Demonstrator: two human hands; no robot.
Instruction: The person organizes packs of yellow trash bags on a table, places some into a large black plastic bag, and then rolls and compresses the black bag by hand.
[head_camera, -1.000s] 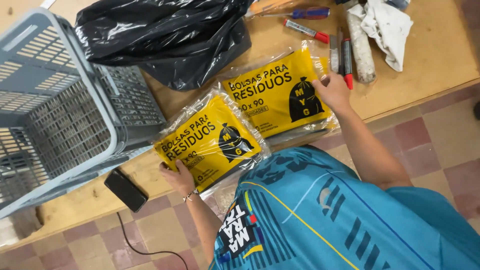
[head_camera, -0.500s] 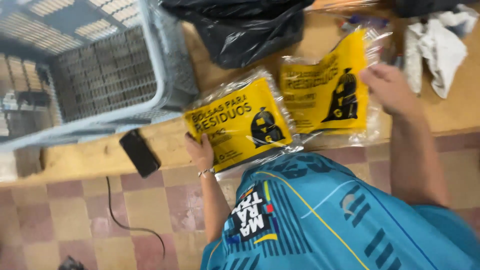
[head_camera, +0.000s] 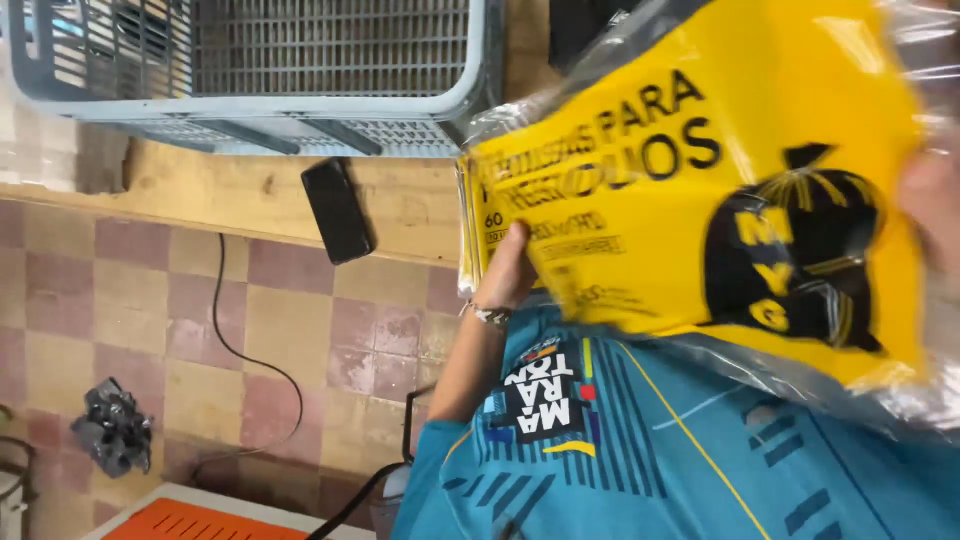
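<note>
A large yellow plastic pack of bin bags (head_camera: 690, 200), printed with a black bag picture, is lifted off the table and fills the upper right of the view. My left hand (head_camera: 505, 270) grips its left edge, where the edges of a second yellow pack show stacked behind it. My right hand (head_camera: 935, 200) is blurred at the right border and holds the pack's right side. A bracelet sits on my left wrist. My teal shirt lies below the pack.
A grey slotted plastic basket (head_camera: 300, 110) stands on the wooden table (head_camera: 240, 195) at the top. A black phone (head_camera: 335, 210) lies at the table's edge. On the tiled floor are a black cable (head_camera: 235, 340), a crumpled black bag (head_camera: 115, 425) and an orange-topped object (head_camera: 200, 522).
Both yellow packs have come off the table and together, up close to the camera. The view has swung left, so the black bag, pens and cloth are out of sight.
</note>
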